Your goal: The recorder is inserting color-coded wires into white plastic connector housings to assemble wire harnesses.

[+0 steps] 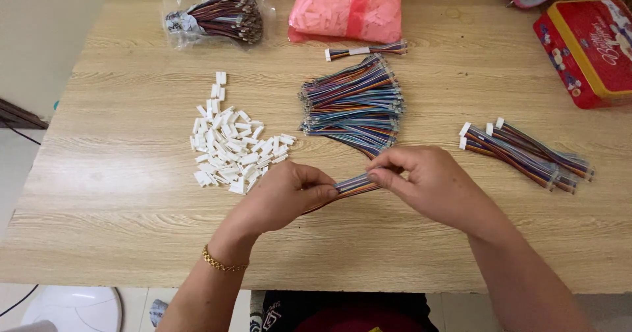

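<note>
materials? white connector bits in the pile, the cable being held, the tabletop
White connector housings: likely moulded plastic, matte, uniform white blocks.
Ribbon cable, held between left hand and right hand: thin wires in coloured, slightly glossy insulation, probably plastic; conductors not visible.
Table: pale wood-grain surface, satin; looks like laminate, but solid wood cannot be ruled out.

Wooden table point(118, 200): connectors point(234, 151), wire bundles point(355, 101), tin point(589, 49)

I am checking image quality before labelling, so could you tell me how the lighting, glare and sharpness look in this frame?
Head view: soft, even daylight on the wooden table, with only faint shadows under the left hand and right hand. Head view: some glare on the clear bag at top left. Head view: the wire bundle between the hands and the white connectors look sharp; the table edges bow slightly.
</note>
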